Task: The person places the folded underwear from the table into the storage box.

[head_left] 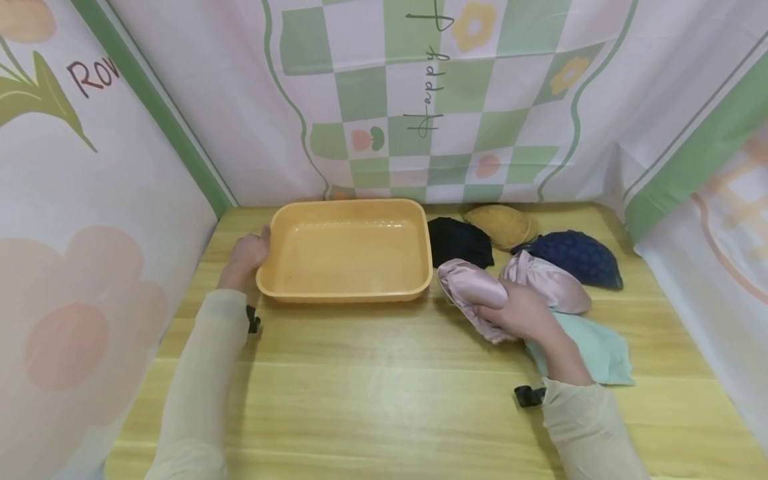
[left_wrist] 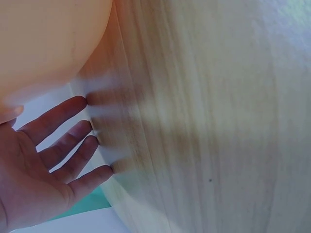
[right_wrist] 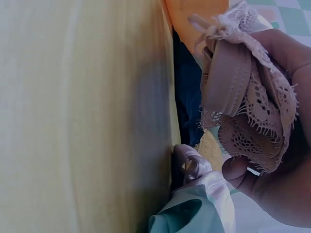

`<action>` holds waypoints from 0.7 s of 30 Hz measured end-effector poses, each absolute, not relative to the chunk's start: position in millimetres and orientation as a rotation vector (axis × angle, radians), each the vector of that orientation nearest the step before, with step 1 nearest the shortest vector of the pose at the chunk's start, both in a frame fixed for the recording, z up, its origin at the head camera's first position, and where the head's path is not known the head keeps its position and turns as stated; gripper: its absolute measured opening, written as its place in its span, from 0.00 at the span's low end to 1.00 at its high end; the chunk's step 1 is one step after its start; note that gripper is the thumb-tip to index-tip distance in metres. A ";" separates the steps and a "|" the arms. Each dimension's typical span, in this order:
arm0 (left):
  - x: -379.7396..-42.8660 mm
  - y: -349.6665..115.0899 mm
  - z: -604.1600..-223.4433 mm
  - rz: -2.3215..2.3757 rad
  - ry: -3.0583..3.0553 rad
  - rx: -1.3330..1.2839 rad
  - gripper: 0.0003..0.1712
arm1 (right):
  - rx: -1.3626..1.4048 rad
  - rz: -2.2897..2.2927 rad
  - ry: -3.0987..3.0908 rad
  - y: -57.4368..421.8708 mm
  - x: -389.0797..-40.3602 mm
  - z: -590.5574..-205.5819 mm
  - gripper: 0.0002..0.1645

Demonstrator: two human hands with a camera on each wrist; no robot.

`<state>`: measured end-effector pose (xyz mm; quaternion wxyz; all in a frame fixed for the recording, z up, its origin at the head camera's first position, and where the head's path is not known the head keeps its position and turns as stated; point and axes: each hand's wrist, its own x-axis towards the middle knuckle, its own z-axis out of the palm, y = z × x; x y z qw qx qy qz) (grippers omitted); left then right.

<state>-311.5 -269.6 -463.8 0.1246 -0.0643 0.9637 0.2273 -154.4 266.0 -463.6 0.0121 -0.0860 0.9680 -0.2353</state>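
My right hand (head_left: 529, 312) grips a folded pink bra (head_left: 474, 285) above the table, right of the yellow plastic basin (head_left: 345, 297). Lace edging and a folded strap or band of this bra (right_wrist: 233, 77) show in the right wrist view. At the basin's left side is my left hand (head_left: 249, 255), its thumb against the wall. The left wrist view shows the other fingers (left_wrist: 60, 114) extended, tips by the tabletop. Behind the right hand lie a second pink satin bra (head_left: 555, 283) and a mint-green one (head_left: 600, 350), partly covered by the hand and wrist.
Beside the basin's right end lies a black folded garment (head_left: 459, 243). A mustard bra (head_left: 504, 225) and a navy one (head_left: 579, 257) lie farther right. Patterned cloth (head_left: 408, 160) hangs behind the wooden table (head_left: 372, 393) and on both sides.
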 end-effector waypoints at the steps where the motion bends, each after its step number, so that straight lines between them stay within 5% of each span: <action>1: -311.5 -269.7 -463.4 0.660 2.806 -0.189 0.55 | -0.260 -0.745 3.020 266.4 -154.4 -462.5 0.28; 21: -312.2 -270.6 -465.2 0.644 2.807 -0.190 0.57 | -0.148 -0.842 3.055 259.4 -159.6 -450.4 0.33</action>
